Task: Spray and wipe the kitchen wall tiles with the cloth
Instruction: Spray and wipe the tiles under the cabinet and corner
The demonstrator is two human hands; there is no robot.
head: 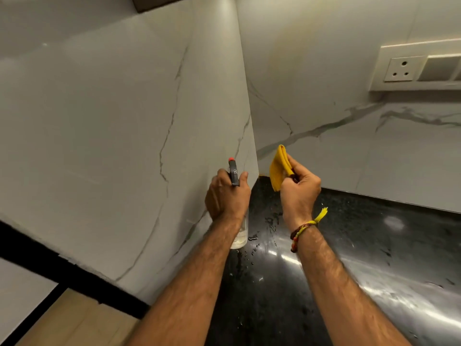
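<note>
My left hand [225,196] grips a clear spray bottle [240,236] with a dark trigger head and a red nozzle tip [231,159], which points at the corner of the wall. My right hand [299,192] pinches a folded yellow cloth [279,168], held up in the air just right of the bottle and apart from the wall. White marble-look wall tiles with grey veins cover the left wall [112,146] and the back wall [349,136]; they meet in a corner above my hands.
A glossy black countertop [361,258] lies below my hands, with water droplets near the bottle. A cream socket and switch plate [414,68] sits on the back wall at upper right. A dark cabinet edge [154,2] shows at the top.
</note>
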